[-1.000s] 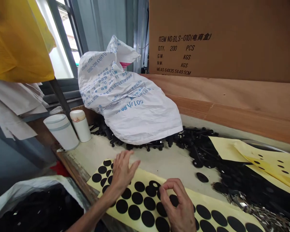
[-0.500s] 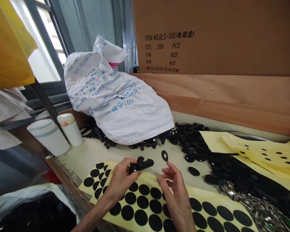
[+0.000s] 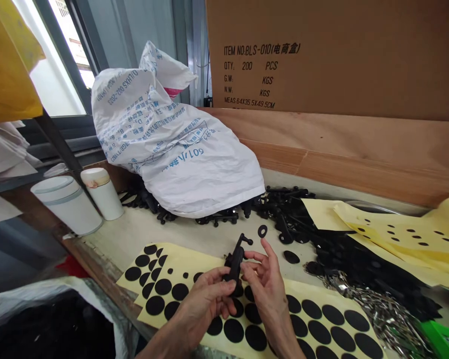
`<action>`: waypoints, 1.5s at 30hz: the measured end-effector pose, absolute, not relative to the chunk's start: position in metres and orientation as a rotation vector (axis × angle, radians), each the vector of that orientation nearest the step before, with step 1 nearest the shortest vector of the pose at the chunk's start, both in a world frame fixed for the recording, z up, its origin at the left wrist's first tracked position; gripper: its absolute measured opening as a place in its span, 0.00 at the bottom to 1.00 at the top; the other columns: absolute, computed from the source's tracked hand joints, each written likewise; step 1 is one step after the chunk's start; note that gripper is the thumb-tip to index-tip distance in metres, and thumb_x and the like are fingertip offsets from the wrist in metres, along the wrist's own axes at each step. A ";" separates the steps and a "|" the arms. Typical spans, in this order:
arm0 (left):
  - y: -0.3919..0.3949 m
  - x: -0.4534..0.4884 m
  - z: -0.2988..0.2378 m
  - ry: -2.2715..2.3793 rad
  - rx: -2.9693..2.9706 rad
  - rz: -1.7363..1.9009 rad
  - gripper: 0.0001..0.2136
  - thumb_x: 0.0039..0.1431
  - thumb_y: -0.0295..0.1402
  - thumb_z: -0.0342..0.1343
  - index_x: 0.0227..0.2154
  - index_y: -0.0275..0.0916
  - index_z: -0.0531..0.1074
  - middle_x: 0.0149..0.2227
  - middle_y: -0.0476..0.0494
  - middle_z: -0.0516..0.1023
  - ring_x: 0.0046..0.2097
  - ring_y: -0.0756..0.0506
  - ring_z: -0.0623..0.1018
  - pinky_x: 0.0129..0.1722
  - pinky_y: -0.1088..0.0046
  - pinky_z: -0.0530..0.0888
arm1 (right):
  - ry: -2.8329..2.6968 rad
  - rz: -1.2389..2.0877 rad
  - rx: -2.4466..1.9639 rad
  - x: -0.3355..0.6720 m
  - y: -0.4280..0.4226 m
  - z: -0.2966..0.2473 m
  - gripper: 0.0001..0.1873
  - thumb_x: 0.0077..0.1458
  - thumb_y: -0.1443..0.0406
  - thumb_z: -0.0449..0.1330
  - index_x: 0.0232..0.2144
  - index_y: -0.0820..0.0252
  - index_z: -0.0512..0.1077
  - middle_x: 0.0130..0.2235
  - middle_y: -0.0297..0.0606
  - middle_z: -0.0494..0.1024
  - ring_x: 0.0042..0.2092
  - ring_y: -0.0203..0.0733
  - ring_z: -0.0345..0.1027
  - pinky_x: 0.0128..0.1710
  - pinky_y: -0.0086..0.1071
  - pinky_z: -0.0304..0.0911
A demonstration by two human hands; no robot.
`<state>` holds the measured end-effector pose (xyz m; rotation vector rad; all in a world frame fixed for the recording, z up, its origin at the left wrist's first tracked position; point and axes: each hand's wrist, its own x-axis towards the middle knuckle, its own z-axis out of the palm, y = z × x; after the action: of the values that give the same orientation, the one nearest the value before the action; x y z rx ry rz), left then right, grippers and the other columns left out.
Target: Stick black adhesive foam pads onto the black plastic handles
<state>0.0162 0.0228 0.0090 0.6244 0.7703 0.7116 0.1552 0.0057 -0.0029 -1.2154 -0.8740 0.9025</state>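
My left hand (image 3: pixel 205 304) pinches a black plastic part (image 3: pixel 236 264) that has a thin arm with a ball end at its top. The part stands roughly upright above a yellow sheet of black round stickers (image 3: pixel 233 330). At the part's right side, the thumb and middle finger of my right hand (image 3: pixel 265 284) close against it. A flat black ring (image 3: pixel 262 231) clings to the tip of that hand's raised index finger. Behind the hands, a loose black disc (image 3: pixel 291 257) lies on the table.
A white printed sack (image 3: pixel 194 164) covers part of a pile of black parts (image 3: pixel 284 214). Small metal pieces (image 3: pixel 381 309) lie at right, near a green tray (image 3: pixel 437 339). Two white lidded containers (image 3: pixel 69 204) stand left. An open bag (image 3: pixel 52 324) of black items is at lower left.
The black part has turned from lying sideways to upright and moved right, toward my right hand. My right thumb and middle finger now meet it. The ring remains on the index fingertip.
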 end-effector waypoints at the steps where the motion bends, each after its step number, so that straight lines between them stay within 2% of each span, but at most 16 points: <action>1: 0.021 0.017 0.012 0.767 0.649 0.731 0.16 0.47 0.31 0.66 0.39 0.35 0.71 0.31 0.46 0.75 0.22 0.52 0.75 0.19 0.80 0.66 | -0.884 0.896 -1.213 0.155 0.005 -0.002 0.38 0.54 0.59 0.61 0.62 0.54 0.48 0.43 0.39 0.70 0.35 0.39 0.68 0.35 0.34 0.68; 5: 0.018 0.018 0.020 0.677 0.659 0.788 0.13 0.56 0.37 0.59 0.38 0.33 0.72 0.31 0.41 0.76 0.28 0.48 0.78 0.26 0.77 0.71 | -0.965 0.835 -1.220 0.152 -0.001 0.006 0.38 0.55 0.62 0.60 0.62 0.53 0.46 0.43 0.39 0.72 0.39 0.41 0.69 0.43 0.40 0.65; 9: 0.016 0.018 0.017 0.638 0.684 0.791 0.09 0.55 0.35 0.60 0.34 0.36 0.70 0.28 0.45 0.76 0.22 0.51 0.76 0.19 0.81 0.67 | -1.031 0.840 -1.210 0.147 -0.008 0.011 0.36 0.56 0.63 0.59 0.62 0.51 0.47 0.42 0.38 0.74 0.40 0.42 0.69 0.46 0.43 0.62; 11: 0.017 0.018 0.015 0.668 0.708 0.821 0.08 0.55 0.35 0.60 0.32 0.36 0.69 0.27 0.47 0.75 0.20 0.52 0.75 0.17 0.82 0.65 | -0.985 0.845 -1.191 0.149 -0.010 0.013 0.33 0.55 0.61 0.60 0.60 0.52 0.53 0.41 0.38 0.73 0.39 0.42 0.68 0.44 0.41 0.63; 13: 0.019 0.016 0.014 0.718 0.712 0.865 0.08 0.55 0.35 0.60 0.34 0.36 0.69 0.27 0.47 0.75 0.21 0.52 0.75 0.18 0.82 0.66 | -0.836 0.816 -1.214 0.153 -0.011 0.016 0.25 0.53 0.58 0.62 0.52 0.53 0.62 0.39 0.36 0.72 0.39 0.42 0.67 0.42 0.38 0.63; 15: 0.023 0.012 0.015 0.782 0.687 0.903 0.09 0.56 0.35 0.59 0.36 0.36 0.69 0.27 0.46 0.76 0.22 0.51 0.76 0.19 0.81 0.68 | -0.668 0.804 -1.262 0.157 -0.012 0.020 0.15 0.51 0.55 0.63 0.39 0.54 0.69 0.33 0.33 0.71 0.37 0.41 0.65 0.40 0.35 0.61; 17: 0.029 0.009 0.016 0.840 0.651 0.936 0.11 0.55 0.36 0.60 0.37 0.36 0.69 0.27 0.45 0.77 0.22 0.50 0.76 0.19 0.81 0.68 | -0.577 0.870 -1.292 0.158 -0.014 0.021 0.12 0.50 0.54 0.64 0.29 0.55 0.70 0.28 0.31 0.68 0.34 0.40 0.61 0.37 0.32 0.58; 20: 0.035 0.006 0.015 0.895 0.605 0.972 0.13 0.53 0.35 0.61 0.39 0.36 0.68 0.26 0.45 0.78 0.22 0.49 0.77 0.18 0.80 0.69 | -0.602 1.053 -1.276 0.151 -0.017 0.018 0.14 0.48 0.54 0.64 0.23 0.56 0.68 0.26 0.31 0.66 0.31 0.39 0.58 0.34 0.32 0.56; 24: 0.034 0.010 0.016 0.885 0.565 1.003 0.14 0.51 0.34 0.62 0.39 0.35 0.68 0.26 0.43 0.79 0.22 0.49 0.77 0.19 0.79 0.70 | -0.661 1.188 -1.289 0.137 -0.018 0.010 0.16 0.47 0.53 0.64 0.20 0.57 0.69 0.24 0.32 0.66 0.29 0.39 0.57 0.30 0.31 0.55; 28: 0.031 0.014 0.018 0.846 0.555 1.019 0.14 0.52 0.35 0.62 0.39 0.36 0.68 0.27 0.43 0.79 0.23 0.49 0.77 0.21 0.77 0.72 | -0.657 1.239 -1.306 0.133 -0.017 0.006 0.15 0.46 0.53 0.64 0.21 0.58 0.71 0.23 0.33 0.70 0.28 0.39 0.59 0.30 0.31 0.57; 37: 0.030 0.015 0.018 0.863 0.559 1.028 0.14 0.54 0.35 0.60 0.41 0.36 0.67 0.28 0.43 0.79 0.23 0.48 0.77 0.22 0.77 0.72 | -0.691 1.228 -1.352 0.136 -0.019 -0.005 0.14 0.51 0.53 0.62 0.26 0.56 0.72 0.26 0.31 0.72 0.32 0.38 0.60 0.34 0.29 0.56; 45: 0.029 0.013 0.014 0.855 0.583 1.027 0.14 0.54 0.35 0.60 0.41 0.35 0.68 0.28 0.43 0.78 0.23 0.49 0.77 0.22 0.77 0.72 | -0.727 1.195 -1.392 0.135 -0.015 -0.005 0.14 0.51 0.52 0.62 0.24 0.56 0.71 0.26 0.30 0.72 0.31 0.38 0.59 0.33 0.29 0.55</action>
<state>0.0133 0.0294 0.0145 0.5828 0.8555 1.0271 0.1353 -0.0153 -0.0052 -1.3919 -0.7266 1.1950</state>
